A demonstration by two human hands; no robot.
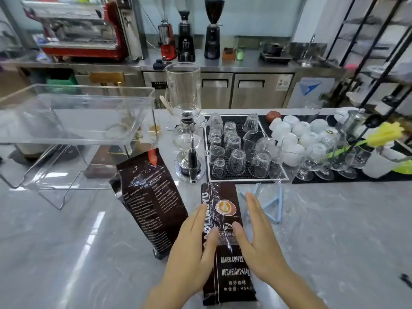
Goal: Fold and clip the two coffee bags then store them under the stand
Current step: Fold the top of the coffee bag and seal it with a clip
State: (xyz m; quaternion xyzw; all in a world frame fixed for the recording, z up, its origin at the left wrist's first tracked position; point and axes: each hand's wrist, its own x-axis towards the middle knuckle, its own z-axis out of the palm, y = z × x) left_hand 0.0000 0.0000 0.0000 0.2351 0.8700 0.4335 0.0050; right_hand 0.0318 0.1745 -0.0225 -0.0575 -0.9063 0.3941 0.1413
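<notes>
Two dark brown coffee bags lie flat on the grey marble counter. The nearer bag (225, 221) shows its front print and runs away from me. My left hand (191, 250) rests flat along its left edge and my right hand (258, 239) along its right edge, thumbs on the bag and fingers straight. The second bag (149, 197) lies to the left, tilted, back side up. Light blue clips (273, 205) lie just right of the near bag's top. The clear acrylic stand (73, 121) is at the left, with open space beneath it.
A siphon coffee maker (186, 139) stands behind the bags. A black mat (239, 123) with several upturned glasses and white cups (296, 134) fills the right rear. A yellow artificial flower (386, 134) sits far right. A wooden block (100, 163) lies under the stand's edge.
</notes>
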